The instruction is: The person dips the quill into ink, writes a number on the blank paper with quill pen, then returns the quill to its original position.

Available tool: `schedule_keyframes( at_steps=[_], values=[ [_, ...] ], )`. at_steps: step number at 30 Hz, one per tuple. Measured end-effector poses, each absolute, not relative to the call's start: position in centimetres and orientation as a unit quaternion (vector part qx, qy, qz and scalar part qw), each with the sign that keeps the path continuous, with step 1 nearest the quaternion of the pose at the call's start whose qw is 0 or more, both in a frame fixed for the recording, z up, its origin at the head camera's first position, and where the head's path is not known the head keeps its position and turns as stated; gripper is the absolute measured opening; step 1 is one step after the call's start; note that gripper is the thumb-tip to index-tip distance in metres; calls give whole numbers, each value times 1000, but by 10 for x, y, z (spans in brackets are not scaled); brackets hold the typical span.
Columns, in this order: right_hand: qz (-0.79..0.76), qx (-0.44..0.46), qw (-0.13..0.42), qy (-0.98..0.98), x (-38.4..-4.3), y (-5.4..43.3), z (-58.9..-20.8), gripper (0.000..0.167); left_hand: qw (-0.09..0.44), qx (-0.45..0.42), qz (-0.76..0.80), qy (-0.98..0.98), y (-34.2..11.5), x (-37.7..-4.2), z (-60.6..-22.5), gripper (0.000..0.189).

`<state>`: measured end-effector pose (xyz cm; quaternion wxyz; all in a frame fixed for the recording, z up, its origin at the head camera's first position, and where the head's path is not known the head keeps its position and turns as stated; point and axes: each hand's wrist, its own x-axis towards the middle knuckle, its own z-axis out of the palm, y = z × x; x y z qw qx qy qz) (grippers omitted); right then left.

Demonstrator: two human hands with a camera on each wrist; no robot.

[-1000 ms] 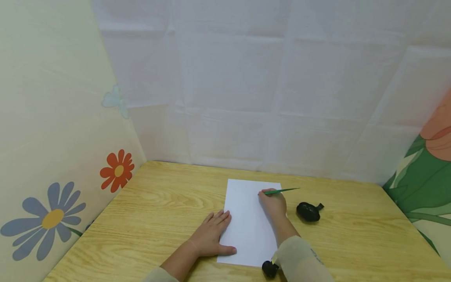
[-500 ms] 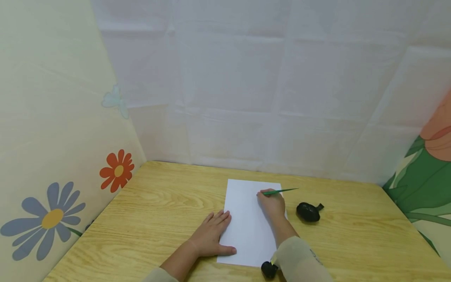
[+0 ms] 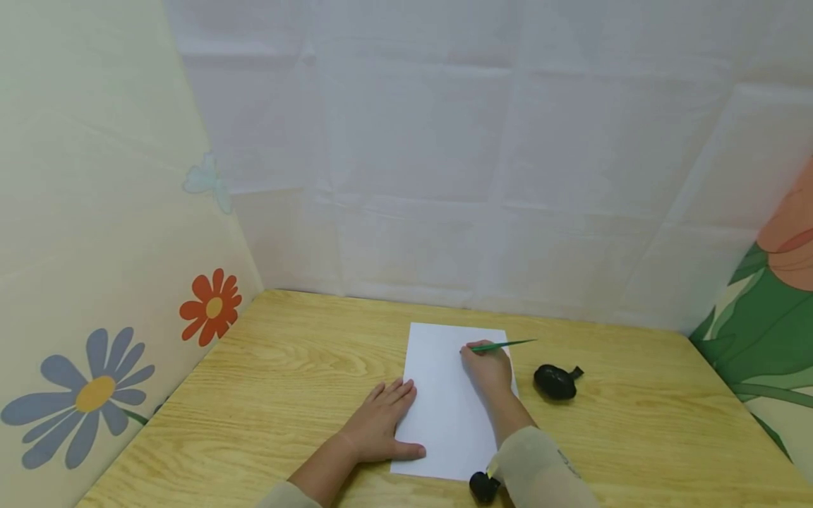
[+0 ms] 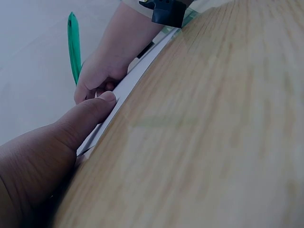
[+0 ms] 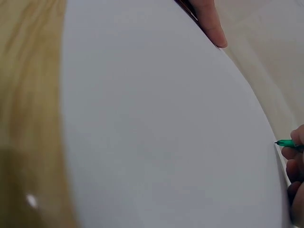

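Pinching the pen in the right hand, close to its tip, with its tail slanting out past the knuckles. Working over the sheet, flat on the desk, under the right hand and to the right of the left hand. Spreading the left hand, fingers straight and gripping nothing; resting its thumb on the sheet, with the other fingers at or beside the left edge. Cannot tell whether pressing the tip down or holding it just above.

Could swivel the sheet by pulling the pen sideways, given anchoring only from the left, well apart from the tip. Could buckle it by pushing hard toward the left thumb. Might smear fresh ink by dragging the heel of the right hand over it. Might catch the near right corner with the black piece below the right hand, beside the sleeve. Could knock the black lump, just right of the right hand, by swinging wide. Best to press the left thumb firmly and move the pen lightly.
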<state>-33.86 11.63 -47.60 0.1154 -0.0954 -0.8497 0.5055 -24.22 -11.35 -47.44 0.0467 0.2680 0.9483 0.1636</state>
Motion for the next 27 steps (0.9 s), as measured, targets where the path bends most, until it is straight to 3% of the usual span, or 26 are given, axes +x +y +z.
schedule_keyframes(
  at_steps=[27],
  values=[
    [508, -88, 100, -851, -336, 112, -477, 19, 45, 270, 160, 948, -112, -243, -474, 103]
  ],
)
